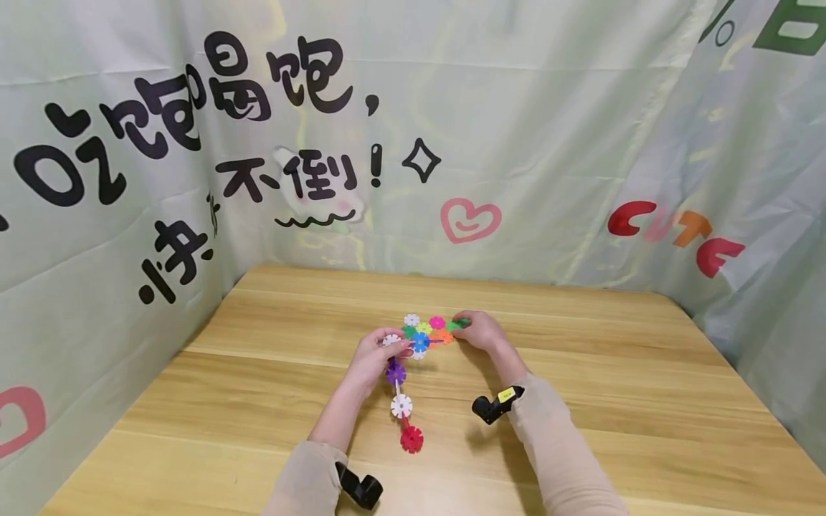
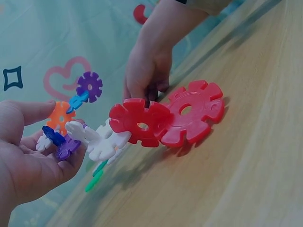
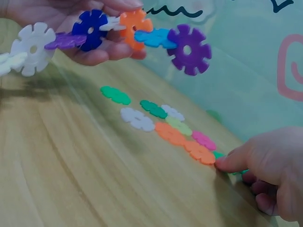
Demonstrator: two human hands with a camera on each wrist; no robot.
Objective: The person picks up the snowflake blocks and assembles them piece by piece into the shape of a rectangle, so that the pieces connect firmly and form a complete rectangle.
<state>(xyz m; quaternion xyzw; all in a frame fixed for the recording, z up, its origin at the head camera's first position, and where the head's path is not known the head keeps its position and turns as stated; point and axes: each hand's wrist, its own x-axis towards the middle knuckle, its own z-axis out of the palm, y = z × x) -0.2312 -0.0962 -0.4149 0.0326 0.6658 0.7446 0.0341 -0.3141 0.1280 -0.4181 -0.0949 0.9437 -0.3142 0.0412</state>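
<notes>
A pale green cloth backdrop [image 1: 529, 107] with black lettering, a pink heart [image 1: 470, 219] and red "CUTE" [image 1: 677, 236] surrounds the wooden table [image 1: 645, 401].

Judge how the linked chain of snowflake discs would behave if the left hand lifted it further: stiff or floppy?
The chain probably sags: slot-joined discs trail from the left hand to the red discs on the table. Likely light, being thin plastic. Joints might slip apart.

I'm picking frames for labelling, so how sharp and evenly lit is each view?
Head view: soft, even light, sharp, wide-angle bend in the backdrop; discs small. Left wrist view: red discs fairly crisp, left hand near and soft, table streaked with blur. Right wrist view: chain clear, right hand soft, flat discs slightly blurred with faint shadows.
</notes>
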